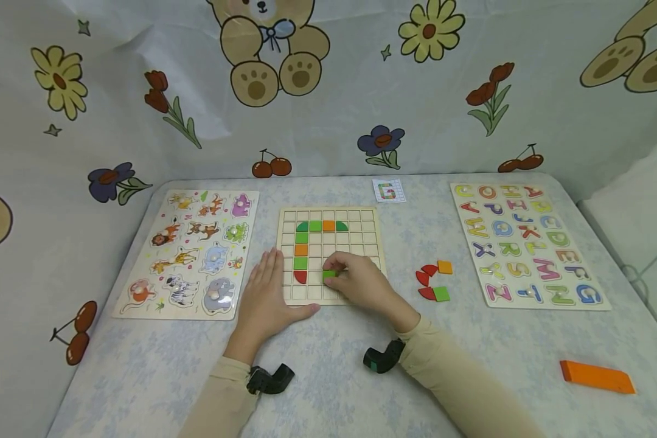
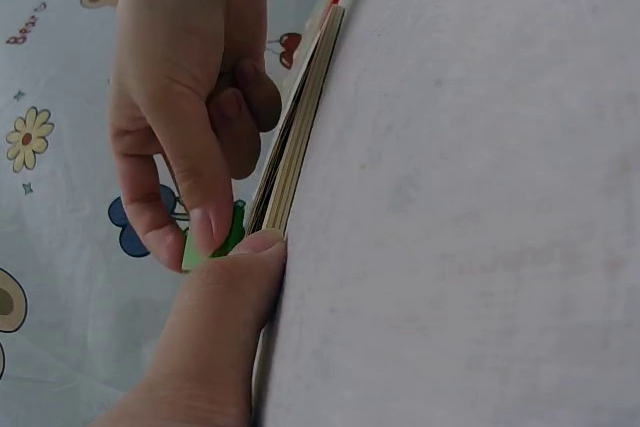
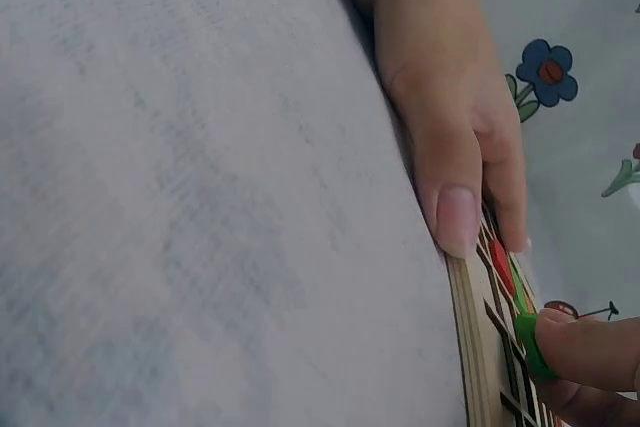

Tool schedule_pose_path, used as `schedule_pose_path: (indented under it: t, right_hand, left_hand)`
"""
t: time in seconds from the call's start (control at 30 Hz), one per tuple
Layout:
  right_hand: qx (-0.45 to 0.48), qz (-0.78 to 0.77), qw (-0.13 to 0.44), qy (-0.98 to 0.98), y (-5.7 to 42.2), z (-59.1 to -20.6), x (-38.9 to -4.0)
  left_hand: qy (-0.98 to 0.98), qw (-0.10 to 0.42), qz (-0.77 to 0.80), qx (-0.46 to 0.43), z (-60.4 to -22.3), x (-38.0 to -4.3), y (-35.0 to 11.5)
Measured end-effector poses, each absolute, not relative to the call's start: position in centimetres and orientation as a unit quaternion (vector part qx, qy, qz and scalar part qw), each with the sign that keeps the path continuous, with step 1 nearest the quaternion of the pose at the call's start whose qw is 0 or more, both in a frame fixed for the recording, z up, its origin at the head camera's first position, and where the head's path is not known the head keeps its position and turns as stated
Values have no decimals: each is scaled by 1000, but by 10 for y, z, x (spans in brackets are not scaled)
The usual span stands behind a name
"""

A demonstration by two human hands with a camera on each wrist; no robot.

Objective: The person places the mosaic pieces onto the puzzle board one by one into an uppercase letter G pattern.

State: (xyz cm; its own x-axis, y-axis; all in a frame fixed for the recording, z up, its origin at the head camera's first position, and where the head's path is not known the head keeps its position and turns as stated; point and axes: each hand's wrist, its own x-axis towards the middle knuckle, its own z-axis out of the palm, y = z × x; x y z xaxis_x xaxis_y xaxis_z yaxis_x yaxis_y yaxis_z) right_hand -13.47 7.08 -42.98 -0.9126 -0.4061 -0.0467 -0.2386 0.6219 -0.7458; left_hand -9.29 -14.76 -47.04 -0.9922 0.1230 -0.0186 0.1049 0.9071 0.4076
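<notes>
Backdrop cloth [image 1: 328, 134]: pale, printed with bears, flowers and cherries, behind the table.
Table [image 1: 328, 377]: pale blue, mottled.
Letter board [image 1: 527, 261]: on the right.
Animal board [image 1: 194, 312]: on the left.
Grid board [image 1: 356, 241]: between them, coloured pieces [image 1: 301, 250] laid along its top and left.
Left hand [image 1: 267, 289]: fingers straight and together along the grid board's left edge, thumb spread wide onto the front edge.
Right hand [image 1: 364, 283]: nearly closed, thumb and forefinger pinching a green piece.
Orange block [image 1: 597, 377]: front right.
Pattern card [image 1: 389, 191]: behind the grid board.
Loose pieces [image 1: 441, 294]: red, orange and green, right of the grid board.
Green piece [image 1: 328, 275]: over the grid's lower middle; whether it touches, I cannot tell.
</notes>
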Motion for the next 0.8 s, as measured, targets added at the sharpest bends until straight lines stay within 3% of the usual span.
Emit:
schedule_pose_path:
  t: [0.8]
  right_hand:
    - [-175,-353,69,917,44,-434,-137]
  left_hand:
    - [977,16,203,63,-471,-93,-148]
